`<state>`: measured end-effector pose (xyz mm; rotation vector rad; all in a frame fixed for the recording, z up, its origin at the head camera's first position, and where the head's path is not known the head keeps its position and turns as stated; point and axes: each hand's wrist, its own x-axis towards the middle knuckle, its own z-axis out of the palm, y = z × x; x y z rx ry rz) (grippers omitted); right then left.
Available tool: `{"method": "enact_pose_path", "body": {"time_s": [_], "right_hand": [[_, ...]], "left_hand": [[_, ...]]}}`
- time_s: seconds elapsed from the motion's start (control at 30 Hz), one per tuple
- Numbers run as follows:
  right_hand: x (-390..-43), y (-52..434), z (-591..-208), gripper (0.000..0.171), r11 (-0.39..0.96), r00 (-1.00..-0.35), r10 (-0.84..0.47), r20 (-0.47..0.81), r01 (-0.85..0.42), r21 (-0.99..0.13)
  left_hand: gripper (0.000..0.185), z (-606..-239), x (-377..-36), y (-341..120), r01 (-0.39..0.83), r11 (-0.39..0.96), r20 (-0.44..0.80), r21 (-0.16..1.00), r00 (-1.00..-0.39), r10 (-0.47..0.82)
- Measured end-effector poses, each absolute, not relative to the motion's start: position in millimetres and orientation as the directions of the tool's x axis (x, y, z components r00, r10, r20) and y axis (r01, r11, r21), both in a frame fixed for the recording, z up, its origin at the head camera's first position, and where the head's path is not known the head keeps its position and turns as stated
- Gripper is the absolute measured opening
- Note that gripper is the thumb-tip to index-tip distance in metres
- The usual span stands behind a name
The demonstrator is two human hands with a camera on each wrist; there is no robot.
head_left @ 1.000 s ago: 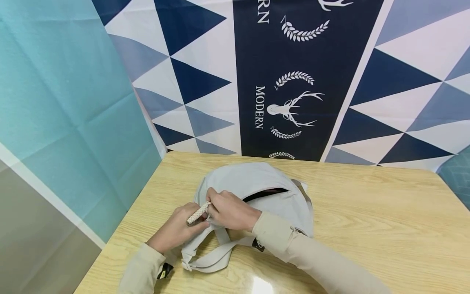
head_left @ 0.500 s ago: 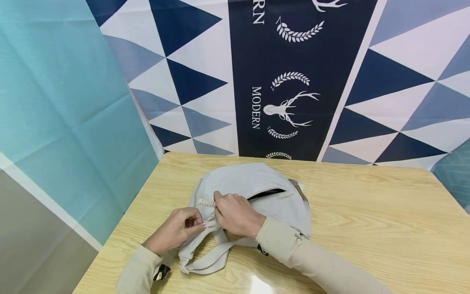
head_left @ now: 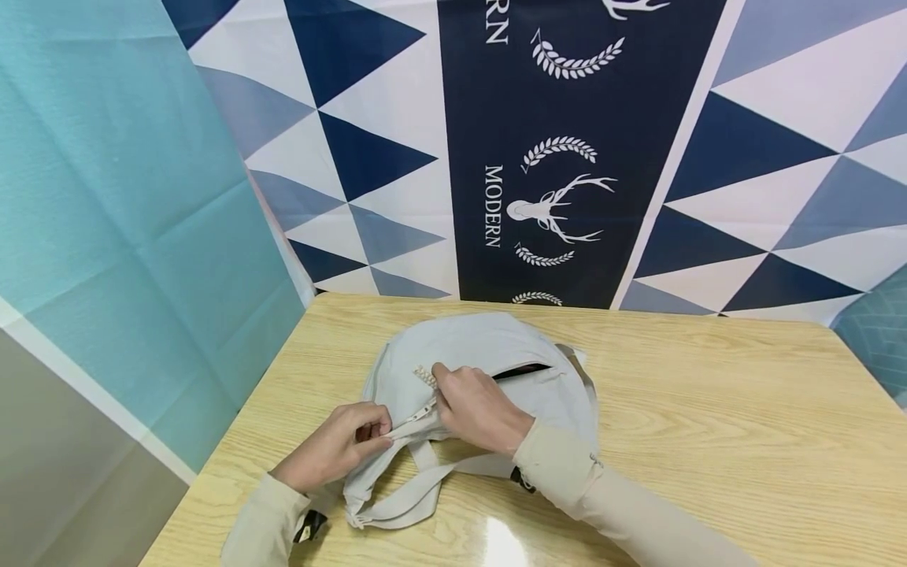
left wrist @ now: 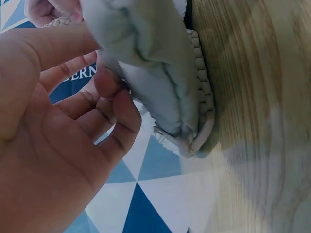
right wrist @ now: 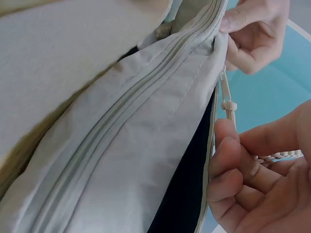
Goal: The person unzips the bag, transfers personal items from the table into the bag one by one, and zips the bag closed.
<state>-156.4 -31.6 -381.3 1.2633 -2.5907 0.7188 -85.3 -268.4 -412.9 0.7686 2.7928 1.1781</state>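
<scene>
A light grey backpack (head_left: 460,339) lies on the wooden table. My right hand (head_left: 478,405) pinches the zipper pull on its front, and a braided cream cord (head_left: 425,376) sticks out past the fingers. In the right wrist view the pull's cord (right wrist: 227,104) runs from the slider into the fingertips. Beside those fingers gapes the pocket's dark opening (right wrist: 187,174); its contents cannot be made out. My left hand (head_left: 340,445) pinches the bag's fabric at the left end of the zipper, thumb against fingers. The left wrist view shows this hand (left wrist: 73,131) at the bag's edge.
Loose shoulder straps (head_left: 411,508) trail on the near side of the table (head_left: 708,409). A patterned cloth (head_left: 383,157) hangs behind the table, and a turquoise one (head_left: 142,197) hangs at the left. A tan strap shows at the bag's right side.
My right hand has moved right along the zipper with the pull, away from the left hand, and the dark gap has become shorter. The left hand has stayed nearly in place, gripping the fabric.
</scene>
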Motion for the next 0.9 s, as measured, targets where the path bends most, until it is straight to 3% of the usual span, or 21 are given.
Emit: {"method": "enact_pose_path", "body": {"time_s": [0.9], "right_hand": [[-180.1,34.8,-376.2,0.014,0.666,-0.764,-0.544,0.347,-0.644,-0.376]], "left_hand": [[0.024,-414.9,-84.0,-268.7,0.396,0.633,0.109,0.665,-0.891,0.442]]}}
